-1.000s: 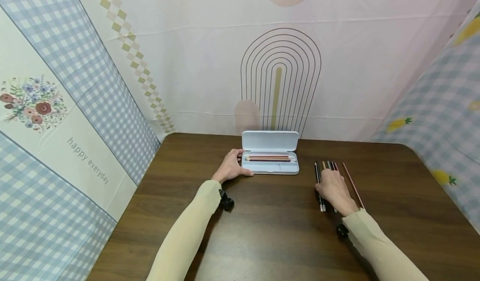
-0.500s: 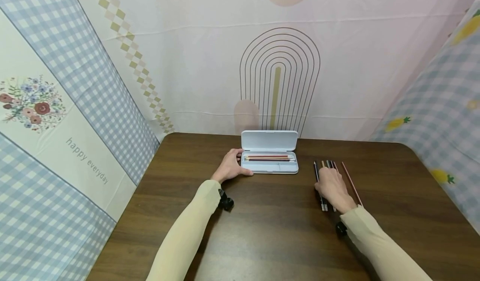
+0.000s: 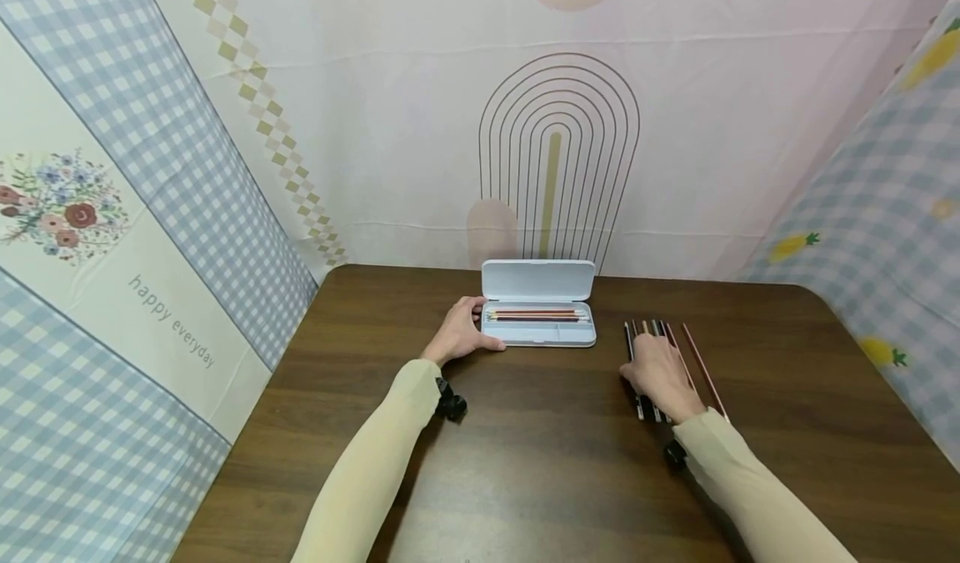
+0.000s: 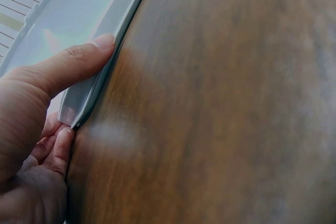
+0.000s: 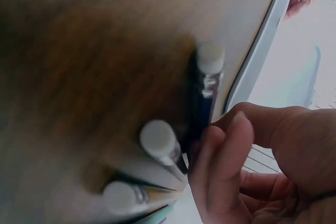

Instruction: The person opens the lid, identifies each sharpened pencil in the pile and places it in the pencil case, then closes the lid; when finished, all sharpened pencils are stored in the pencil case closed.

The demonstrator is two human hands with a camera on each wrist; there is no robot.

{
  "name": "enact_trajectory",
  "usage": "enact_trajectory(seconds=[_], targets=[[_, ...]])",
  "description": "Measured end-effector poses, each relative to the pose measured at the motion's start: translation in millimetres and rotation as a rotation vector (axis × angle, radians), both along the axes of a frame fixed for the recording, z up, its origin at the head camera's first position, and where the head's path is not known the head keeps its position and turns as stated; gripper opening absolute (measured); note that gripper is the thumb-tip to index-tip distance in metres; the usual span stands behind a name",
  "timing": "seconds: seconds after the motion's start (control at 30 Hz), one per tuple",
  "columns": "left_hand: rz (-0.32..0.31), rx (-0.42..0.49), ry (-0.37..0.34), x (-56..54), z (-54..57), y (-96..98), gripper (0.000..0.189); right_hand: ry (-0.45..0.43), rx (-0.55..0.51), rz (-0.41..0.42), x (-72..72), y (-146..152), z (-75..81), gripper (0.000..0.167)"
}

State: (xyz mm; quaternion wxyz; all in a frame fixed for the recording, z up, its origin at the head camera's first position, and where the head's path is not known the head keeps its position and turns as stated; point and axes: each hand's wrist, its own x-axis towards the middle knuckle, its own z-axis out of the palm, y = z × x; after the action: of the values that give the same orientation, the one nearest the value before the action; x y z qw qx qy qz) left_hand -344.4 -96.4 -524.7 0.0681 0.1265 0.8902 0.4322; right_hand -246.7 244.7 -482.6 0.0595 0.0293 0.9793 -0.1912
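A pale blue pencil case (image 3: 577, 339) lies at the back of the table with its lid (image 3: 538, 281) up and several pencils (image 3: 534, 319) inside. My left hand (image 3: 457, 332) grips its left end, thumb on the front edge and fingers behind the corner. To the right, my right hand (image 3: 654, 371) is over a row of pencils pointing away from me. In the right wrist view its thumb and fingers pinch a dark pencil (image 5: 202, 111) with a white eraser. Other eraser ends, one white (image 5: 158, 139) and one on a yellow pencil (image 5: 123, 198), fan out beside it.
A reddish pencil (image 3: 705, 369) lies slightly apart at the row's right side. The brown wooden table (image 3: 525, 463) runs back to a patterned cloth (image 3: 405, 129). Checked cloths hang on both sides. Each wrist carries a small black camera (image 3: 452, 402).
My right hand has shifted slightly left, and the dark pencil at the row's left end has moved with it. The left hand and the pencil case have stayed in place.
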Motion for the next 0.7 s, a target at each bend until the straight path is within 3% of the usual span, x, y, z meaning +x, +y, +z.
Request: enact_trajectory(seconds=[0.2, 0.4, 0.7], targets=[[-0.001, 0.005, -0.009, 0.8, 1.9, 0.2, 0.098, -0.006, -0.021, -0.052, -0.6, -2, -0.5, 0.048], [0.000, 0.009, -0.006, 1.3, 2.9, 0.1, 0.098, 0.082, -0.042, -0.052, 4.9, 0, 6.7, 0.050], [-0.001, -0.007, 0.001, 1.1, 3.2, 0.3, 0.098, 0.225, -0.112, 0.043, 6.6, 1, 16.1, 0.015]])
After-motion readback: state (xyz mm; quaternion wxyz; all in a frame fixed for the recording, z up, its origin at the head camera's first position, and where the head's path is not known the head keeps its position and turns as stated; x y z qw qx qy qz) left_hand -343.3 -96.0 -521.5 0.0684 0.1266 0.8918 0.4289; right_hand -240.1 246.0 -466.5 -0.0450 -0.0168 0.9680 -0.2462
